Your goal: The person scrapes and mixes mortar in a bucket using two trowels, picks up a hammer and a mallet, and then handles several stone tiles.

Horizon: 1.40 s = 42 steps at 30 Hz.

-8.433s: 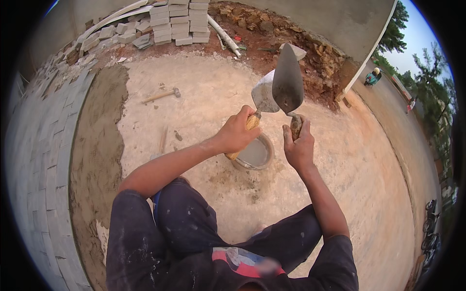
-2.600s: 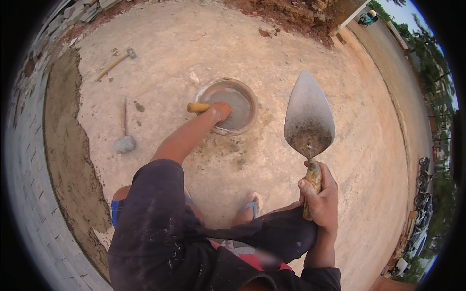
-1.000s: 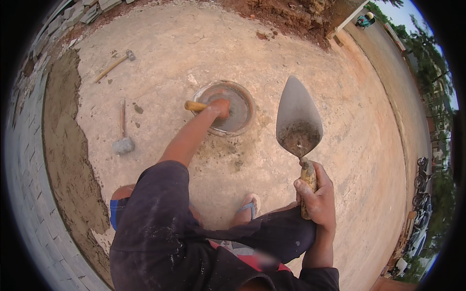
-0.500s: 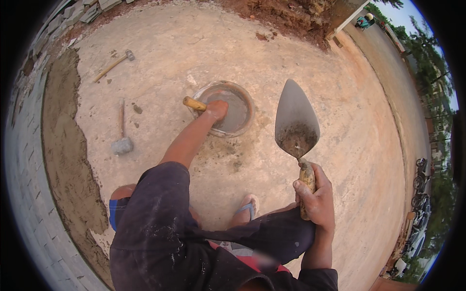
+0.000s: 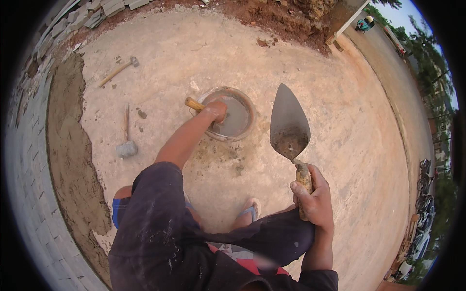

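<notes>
My left hand (image 5: 216,111) reaches into a round tub (image 5: 252,116) of murky grey water. It looks curled; its fingertips and anything in them are hidden. Beside the wrist, a wooden handle (image 5: 194,104) sticks out over the tub's left rim, and the rest of that tool is out of sight. My right hand (image 5: 314,196) is closed around the handle of a pointed trowel (image 5: 290,119), held above my right knee. The blade points away from me, its face smeared with mortar near the handle.
On the concrete at left lie a hammer (image 5: 119,72) and a mallet (image 5: 126,149). Beyond them runs a strip of wet mortar (image 5: 70,140) beside grey pavers (image 5: 29,160). Stacked blocks (image 5: 94,19) and a soil bank (image 5: 291,22) stand far off. Motorbikes (image 5: 423,208) are at right.
The whole view has shifted slightly. The trowel's blade has swung a little to the left. My left hand stays in the tub, and the right keeps its grip.
</notes>
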Each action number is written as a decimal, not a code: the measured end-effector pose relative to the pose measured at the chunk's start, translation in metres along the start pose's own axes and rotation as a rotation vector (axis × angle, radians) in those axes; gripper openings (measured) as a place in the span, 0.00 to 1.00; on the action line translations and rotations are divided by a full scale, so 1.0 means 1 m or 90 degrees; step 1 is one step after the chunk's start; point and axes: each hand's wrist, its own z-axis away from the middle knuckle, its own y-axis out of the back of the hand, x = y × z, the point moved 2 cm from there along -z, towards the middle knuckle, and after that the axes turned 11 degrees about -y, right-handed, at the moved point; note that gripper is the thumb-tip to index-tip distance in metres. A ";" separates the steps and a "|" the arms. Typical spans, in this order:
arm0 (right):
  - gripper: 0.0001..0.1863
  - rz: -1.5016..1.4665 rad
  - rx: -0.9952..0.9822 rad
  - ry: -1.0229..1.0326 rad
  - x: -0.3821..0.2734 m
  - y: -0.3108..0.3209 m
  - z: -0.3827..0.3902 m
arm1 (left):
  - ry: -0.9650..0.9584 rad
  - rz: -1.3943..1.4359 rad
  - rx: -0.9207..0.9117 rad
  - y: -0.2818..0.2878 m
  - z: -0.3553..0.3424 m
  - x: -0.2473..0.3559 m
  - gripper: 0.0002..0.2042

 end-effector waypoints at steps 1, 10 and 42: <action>0.22 0.010 0.001 0.005 0.000 0.001 0.000 | -0.024 -0.025 0.016 0.002 0.000 -0.001 0.22; 0.24 0.134 0.008 0.047 -0.005 0.001 -0.051 | -0.014 0.016 0.013 0.086 0.053 -0.009 0.21; 0.19 0.960 -0.213 0.170 0.054 -0.199 -0.353 | 0.246 0.231 0.215 0.138 0.329 0.016 0.12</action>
